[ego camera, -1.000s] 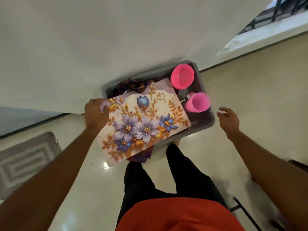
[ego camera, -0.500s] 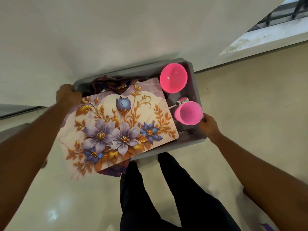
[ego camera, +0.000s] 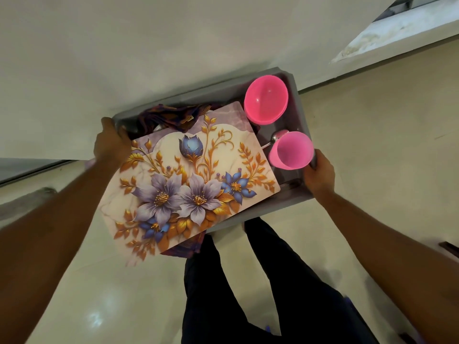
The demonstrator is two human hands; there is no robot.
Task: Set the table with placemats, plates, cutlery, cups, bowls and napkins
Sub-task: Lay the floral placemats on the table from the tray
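You are gripping the grey tub (ego camera: 213,93) with 2 hands: left hand (ego camera: 111,142) clasping its 9 o'clock rim, right hand (ego camera: 319,175) its 3 o'clock end. The floral placemat (ego camera: 193,175) is lying across it, overhanging at 7 o'clock, so be lifting level and slowly.

Pink bowl (ego camera: 265,99) and cup (ego camera: 291,150): glossy plastic. Spoon (ego camera: 274,138): shiny metal. Floral placemat (ego camera: 191,180): smooth, slight sheen. Purple napkins (ego camera: 171,115): cloth. Grey bin (ego camera: 301,112): matt plastic. Floor (ego camera: 385,135): glossy tile.
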